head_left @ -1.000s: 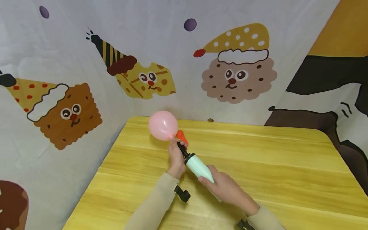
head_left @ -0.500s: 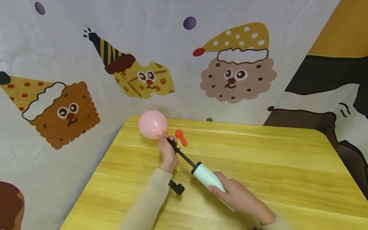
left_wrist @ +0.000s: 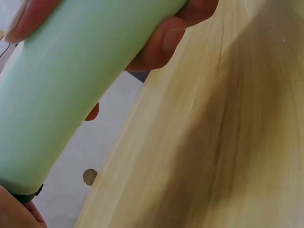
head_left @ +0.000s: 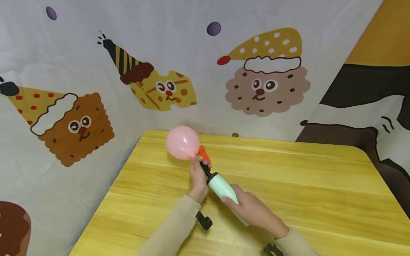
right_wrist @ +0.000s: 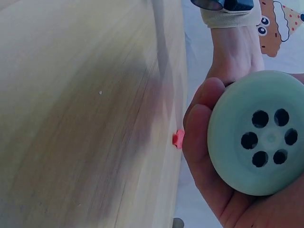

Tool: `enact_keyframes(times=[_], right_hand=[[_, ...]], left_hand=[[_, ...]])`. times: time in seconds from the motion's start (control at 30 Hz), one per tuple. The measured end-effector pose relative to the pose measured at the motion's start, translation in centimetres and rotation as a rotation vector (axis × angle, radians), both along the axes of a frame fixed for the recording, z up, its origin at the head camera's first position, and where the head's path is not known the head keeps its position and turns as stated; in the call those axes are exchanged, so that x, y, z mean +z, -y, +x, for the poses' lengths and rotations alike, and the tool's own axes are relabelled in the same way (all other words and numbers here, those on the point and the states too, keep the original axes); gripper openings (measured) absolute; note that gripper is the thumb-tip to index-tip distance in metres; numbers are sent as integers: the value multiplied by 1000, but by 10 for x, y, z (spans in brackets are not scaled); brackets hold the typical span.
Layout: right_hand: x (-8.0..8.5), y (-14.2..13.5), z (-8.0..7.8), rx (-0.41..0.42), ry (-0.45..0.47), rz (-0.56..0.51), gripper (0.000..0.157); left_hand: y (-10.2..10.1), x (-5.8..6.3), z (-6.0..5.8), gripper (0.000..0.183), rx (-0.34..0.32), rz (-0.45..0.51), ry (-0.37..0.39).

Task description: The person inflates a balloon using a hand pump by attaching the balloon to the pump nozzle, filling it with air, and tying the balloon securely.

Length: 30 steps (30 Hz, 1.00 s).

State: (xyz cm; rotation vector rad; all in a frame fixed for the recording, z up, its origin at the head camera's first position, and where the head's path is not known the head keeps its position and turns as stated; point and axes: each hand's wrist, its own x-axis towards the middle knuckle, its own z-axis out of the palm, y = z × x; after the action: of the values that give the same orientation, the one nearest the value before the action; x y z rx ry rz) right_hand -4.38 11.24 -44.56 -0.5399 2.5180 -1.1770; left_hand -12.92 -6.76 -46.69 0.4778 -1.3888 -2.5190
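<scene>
A round pink balloon (head_left: 182, 142), partly inflated, sits on the nozzle end of a mint-green hand pump (head_left: 223, 187). My left hand (head_left: 198, 179) grips the pump's black front end and pinches the balloon's neck there. Around the green barrel my right hand (head_left: 253, 208) is wrapped, and the barrel is slid close up to the left hand. In the right wrist view the pump's round end cap (right_wrist: 270, 137) shows several dark holes. The left wrist view shows the barrel (left_wrist: 80, 80) up close, with right-hand fingers curled round it. The nozzle is hidden.
An uninflated red-orange balloon (head_left: 203, 153) lies on the wooden table (head_left: 304, 185) just beyond the left hand. Behind the table hangs a white cloth (head_left: 198, 117) printed with cartoon foods. Each wrist carries a black camera mount (head_left: 204, 220).
Half a second ago the barrel was drawn back, baring the black rod. Now the hands are close together again and the rod is pushed in; the pink balloon has shifted right.
</scene>
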Motion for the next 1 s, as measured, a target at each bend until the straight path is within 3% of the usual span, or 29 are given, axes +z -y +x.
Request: enact_keyframes(times=[0.23, 0.47, 0.67, 1.0], right_hand=[[9, -4, 4, -34, 9, -12, 65], [13, -28, 19, 55, 6, 30, 57], [8, -30, 23, 81, -17, 52, 52], [-3, 1, 9, 35, -23, 44, 63]], left_hand=[[10, 10, -16, 32, 11, 55, -43], [38, 11, -26, 28, 107, 81, -18], [41, 4, -21, 30, 113, 64, 6], [15, -9, -1, 29, 29, 15, 29]])
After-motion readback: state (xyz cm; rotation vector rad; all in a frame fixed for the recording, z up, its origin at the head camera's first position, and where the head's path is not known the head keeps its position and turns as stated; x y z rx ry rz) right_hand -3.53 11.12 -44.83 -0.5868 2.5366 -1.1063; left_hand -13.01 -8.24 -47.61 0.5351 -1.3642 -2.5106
